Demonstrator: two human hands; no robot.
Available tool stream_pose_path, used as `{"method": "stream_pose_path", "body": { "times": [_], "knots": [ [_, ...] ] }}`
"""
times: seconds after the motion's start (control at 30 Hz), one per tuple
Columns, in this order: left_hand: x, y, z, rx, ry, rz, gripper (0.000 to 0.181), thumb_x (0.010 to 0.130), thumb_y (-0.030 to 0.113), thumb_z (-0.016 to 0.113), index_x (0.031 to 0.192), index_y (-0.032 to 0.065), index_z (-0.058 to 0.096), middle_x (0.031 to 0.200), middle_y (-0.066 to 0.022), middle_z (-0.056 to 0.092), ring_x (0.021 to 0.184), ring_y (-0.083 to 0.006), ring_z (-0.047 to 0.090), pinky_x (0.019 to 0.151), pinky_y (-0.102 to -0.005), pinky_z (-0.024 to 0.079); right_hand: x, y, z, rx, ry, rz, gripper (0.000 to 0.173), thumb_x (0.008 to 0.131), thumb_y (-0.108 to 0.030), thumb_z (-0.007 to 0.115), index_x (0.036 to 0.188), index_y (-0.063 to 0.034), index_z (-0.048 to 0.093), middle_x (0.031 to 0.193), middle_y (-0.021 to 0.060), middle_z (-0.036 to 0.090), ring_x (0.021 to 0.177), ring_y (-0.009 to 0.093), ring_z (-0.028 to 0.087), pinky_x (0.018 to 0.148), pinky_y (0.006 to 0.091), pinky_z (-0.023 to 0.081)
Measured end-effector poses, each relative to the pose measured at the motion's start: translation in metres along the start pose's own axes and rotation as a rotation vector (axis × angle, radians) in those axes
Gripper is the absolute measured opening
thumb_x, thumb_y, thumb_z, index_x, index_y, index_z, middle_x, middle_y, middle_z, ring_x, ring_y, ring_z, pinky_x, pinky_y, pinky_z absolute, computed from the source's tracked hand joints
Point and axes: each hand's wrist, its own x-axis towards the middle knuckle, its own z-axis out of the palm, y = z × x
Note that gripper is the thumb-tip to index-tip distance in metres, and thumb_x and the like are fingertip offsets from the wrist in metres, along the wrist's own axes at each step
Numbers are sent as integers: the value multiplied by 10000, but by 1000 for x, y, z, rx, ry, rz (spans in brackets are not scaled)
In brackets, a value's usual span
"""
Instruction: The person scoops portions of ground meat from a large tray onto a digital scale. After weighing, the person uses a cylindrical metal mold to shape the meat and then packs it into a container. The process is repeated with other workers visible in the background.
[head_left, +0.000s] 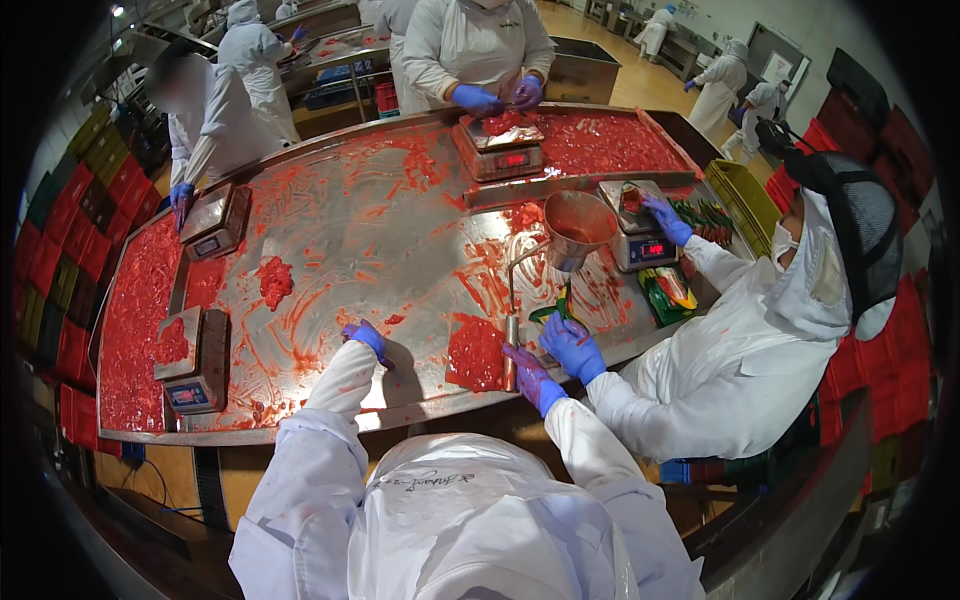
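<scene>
My left hand (367, 339), in a blue glove, rests over the steel table with its fingers loosely bent and apart, holding nothing visible. My right hand (534, 381), also gloved, lies against the metal handle (511, 352) of a steel dipper; whether it grips the handle is unclear. A bent rod joins this handle to the dipper's red-smeared cup (577, 229). Just left of the handle lies a flat rectangular portion of wet red food (476, 351). Beside my right hand is a co-worker's gloved hand (574, 349), close to a green and yellow packet (555, 307).
A digital scale (187, 360) bearing red food stands left; another scale (214, 221) is behind it. A lump of red food (274, 283) lies between. At right, a co-worker (720, 345) reaches to a scale (646, 251). Filled packets (667, 295) lie nearby. Another person (480, 60) works opposite.
</scene>
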Motion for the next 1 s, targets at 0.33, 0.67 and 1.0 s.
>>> {"method": "stream_pose_path", "body": {
  "times": [0.33, 0.67, 1.0],
  "knots": [
    [-10, 6, -1, 179, 21, -26, 1459, 388, 845, 628, 1412, 0, 24, 1286, -131, 479, 1100, -281, 538, 914, -440, 400, 3, 4, -1, 22, -7, -38, 557, 786, -346, 684, 1182, -24, 460, 1058, 69, 561, 883, 181, 588, 734, 337, 516],
    [11, 8, 3, 43, -27, 29, 1457, 352, 724, 760, 1391, -42, 85, 1357, -239, 356, 1226, -399, 391, 1026, -467, 314, 8, 7, -6, 19, -29, -37, 538, 824, -332, 633, 1243, -48, 449, 1143, 76, 559, 995, 191, 566, 853, 348, 473],
    [24, 4, 19, 1, 32, 5, 1487, 336, 752, 740, 1396, -36, 59, 1372, -207, 352, 1242, -376, 382, 1032, -460, 307, 1, 4, 6, 19, -36, -68, 523, 821, -335, 642, 1207, -22, 481, 1081, 67, 582, 945, 169, 576, 813, 326, 484]
  ]
}}
